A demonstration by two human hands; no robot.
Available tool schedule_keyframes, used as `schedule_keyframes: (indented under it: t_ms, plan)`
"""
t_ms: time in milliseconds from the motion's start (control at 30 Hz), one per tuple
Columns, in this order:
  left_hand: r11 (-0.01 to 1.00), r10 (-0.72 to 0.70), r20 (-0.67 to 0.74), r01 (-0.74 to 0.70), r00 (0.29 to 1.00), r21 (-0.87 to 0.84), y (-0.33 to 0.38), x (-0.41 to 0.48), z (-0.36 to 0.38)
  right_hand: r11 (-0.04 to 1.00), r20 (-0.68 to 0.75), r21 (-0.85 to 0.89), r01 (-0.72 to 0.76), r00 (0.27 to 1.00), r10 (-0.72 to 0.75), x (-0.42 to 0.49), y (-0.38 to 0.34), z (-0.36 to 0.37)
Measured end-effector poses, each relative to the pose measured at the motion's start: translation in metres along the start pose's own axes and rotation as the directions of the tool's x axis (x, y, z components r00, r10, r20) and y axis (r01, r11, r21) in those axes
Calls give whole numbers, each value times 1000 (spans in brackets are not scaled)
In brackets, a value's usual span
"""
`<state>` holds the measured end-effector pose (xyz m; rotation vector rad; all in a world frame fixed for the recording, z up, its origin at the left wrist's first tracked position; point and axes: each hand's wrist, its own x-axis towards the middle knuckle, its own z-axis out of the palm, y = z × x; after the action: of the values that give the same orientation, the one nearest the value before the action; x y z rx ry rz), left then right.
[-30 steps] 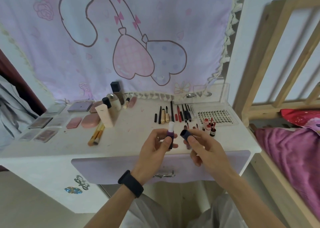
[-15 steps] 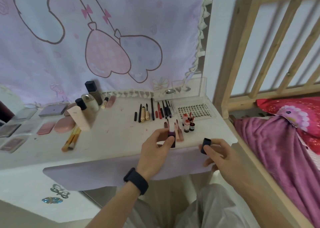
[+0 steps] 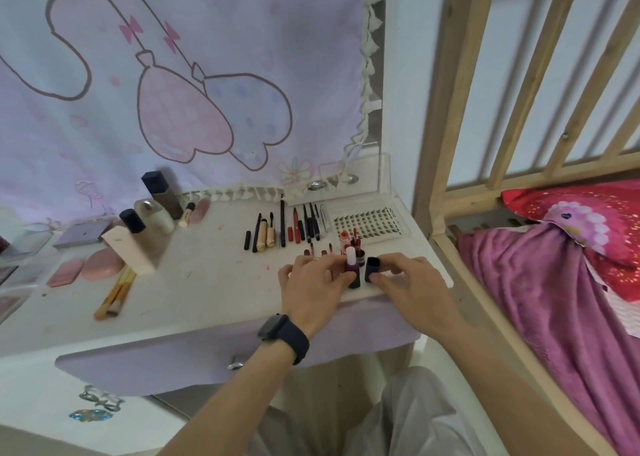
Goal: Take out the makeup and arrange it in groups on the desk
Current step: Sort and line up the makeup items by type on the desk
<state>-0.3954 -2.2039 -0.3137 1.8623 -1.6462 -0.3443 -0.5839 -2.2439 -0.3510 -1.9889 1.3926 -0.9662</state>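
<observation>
We're on the lip-product group, w/ most makeup already laid out on the desk (image 3: 207,282). Our left hand (image 3: 313,284) grips the purple lipstick (image 3: 352,268) upright, thumb and fingers curled round its dark base, pale bullet bare above the fingertips. The base looks set down near the desk's front edge, tho we can't tell for sure. Our right hand (image 3: 415,284) pinches the dark cap (image 3: 371,269) btwn thumb and forefinger, just beside the lipstick, not yet on it. Just beyond both sets of fingers stand the small red bottles (image 3: 346,242); further out, the pencil row (image 3: 298,227). Next, we reckon: line cap over bullet, press straight down w/o smearing, then stand the tube by the bottles w/o knocking them.
</observation>
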Motion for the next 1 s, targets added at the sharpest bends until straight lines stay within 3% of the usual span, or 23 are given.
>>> schedule_keyframes:
  t_ms: [100, 367, 1000]
  plan:
    - [998, 31, -9, -30, 999, 58, -4, 1, 2, 995, 2, -88, 48, 999, -48, 3, 4, 4]
    - [974, 112, -48, -100, 993, 204, -2, -2, 7, 991, -6, -118, 70, 997, -71, 6, 10, 6]
    - [944, 155, -51, -133, 987, 303, -3, -1, 4, 985, -70, -166, 54, 995, -66, 7, 8, 13]
